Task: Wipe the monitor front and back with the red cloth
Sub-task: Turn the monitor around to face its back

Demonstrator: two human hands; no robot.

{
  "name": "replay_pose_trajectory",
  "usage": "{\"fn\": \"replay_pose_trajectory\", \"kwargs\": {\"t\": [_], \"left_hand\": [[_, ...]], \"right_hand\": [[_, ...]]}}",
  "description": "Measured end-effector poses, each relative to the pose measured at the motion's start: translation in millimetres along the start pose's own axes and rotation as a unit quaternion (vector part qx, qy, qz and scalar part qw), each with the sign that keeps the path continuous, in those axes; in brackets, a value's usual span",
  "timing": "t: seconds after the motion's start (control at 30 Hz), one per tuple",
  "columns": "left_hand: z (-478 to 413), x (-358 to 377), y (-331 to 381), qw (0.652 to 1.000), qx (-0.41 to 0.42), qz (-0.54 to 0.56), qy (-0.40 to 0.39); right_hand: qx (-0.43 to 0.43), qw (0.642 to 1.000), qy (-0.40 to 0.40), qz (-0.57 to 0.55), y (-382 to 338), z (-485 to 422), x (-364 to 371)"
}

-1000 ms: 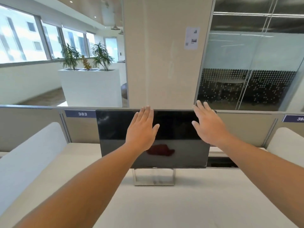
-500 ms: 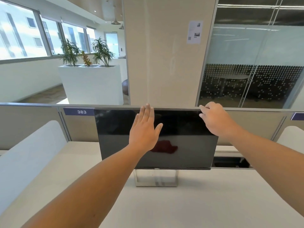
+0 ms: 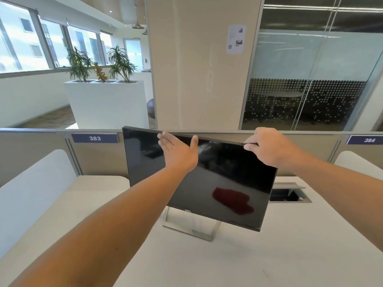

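A black Dell monitor [image 3: 228, 168] stands on a silver stand [image 3: 190, 229] on the white desk [image 3: 207, 262]. It is turned at an angle, with its right side nearer to me. My left hand [image 3: 178, 152] lies flat and open against the upper screen, fingertips at the top edge. My right hand [image 3: 269, 148] pinches the top edge close to the right corner. A dark red patch [image 3: 232, 199] shows in the screen as a reflection of the red cloth. The cloth itself is out of view.
An open cable hatch [image 3: 288, 193] sits in the desk behind the monitor's right side. A grey partition [image 3: 41, 154] with labels 383 [image 3: 95, 138] and 384 runs along the back. White curved side panels [image 3: 31, 183] flank the desk. A pillar and glass walls lie beyond.
The monitor has swivelled from facing me squarely, its right side coming toward me. My right hand went from open above the top edge to gripping it. My left hand stayed on the screen.
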State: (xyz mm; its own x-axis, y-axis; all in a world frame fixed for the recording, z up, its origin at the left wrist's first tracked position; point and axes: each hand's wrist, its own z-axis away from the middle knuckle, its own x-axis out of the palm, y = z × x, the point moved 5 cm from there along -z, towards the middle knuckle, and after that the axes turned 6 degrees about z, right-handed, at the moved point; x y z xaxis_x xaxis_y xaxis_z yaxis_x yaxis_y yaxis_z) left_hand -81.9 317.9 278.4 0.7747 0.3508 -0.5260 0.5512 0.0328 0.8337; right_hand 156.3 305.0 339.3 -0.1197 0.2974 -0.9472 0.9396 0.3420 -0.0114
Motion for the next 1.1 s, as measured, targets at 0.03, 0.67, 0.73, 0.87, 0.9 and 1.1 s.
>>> {"fn": "replay_pose_trajectory", "kwargs": {"t": [0.03, 0.67, 0.73, 0.87, 0.9, 1.1], "left_hand": [[4.8, 5.8, 6.0, 0.998, -0.043, 0.038, -0.009], [52.0, 13.4, 58.3, 0.986, -0.095, 0.100, -0.090], [53.8, 4.1, 55.3, 0.988, -0.071, 0.038, -0.131], [57.5, -20.2, 45.2, 0.988, -0.053, -0.002, -0.144], [57.2, -24.8, 43.5, 0.987, -0.052, -0.004, -0.149], [49.5, -56.7, 30.0, 0.980, -0.061, -0.016, -0.189]], "right_hand": [[-0.001, 1.000, -0.002, 0.002, -1.9, 4.8, -4.4], [0.010, 0.999, 0.022, -0.035, -91.1, 83.7, -25.5], [-0.026, 0.995, 0.020, -0.098, -101.5, 81.6, -33.0], [-0.017, 0.989, -0.053, -0.136, -99.6, 67.7, -22.2], [-0.010, 0.990, -0.061, -0.124, -95.2, 63.9, -15.7], [0.021, 0.993, -0.091, -0.073, -59.5, 47.9, 9.1]]}}
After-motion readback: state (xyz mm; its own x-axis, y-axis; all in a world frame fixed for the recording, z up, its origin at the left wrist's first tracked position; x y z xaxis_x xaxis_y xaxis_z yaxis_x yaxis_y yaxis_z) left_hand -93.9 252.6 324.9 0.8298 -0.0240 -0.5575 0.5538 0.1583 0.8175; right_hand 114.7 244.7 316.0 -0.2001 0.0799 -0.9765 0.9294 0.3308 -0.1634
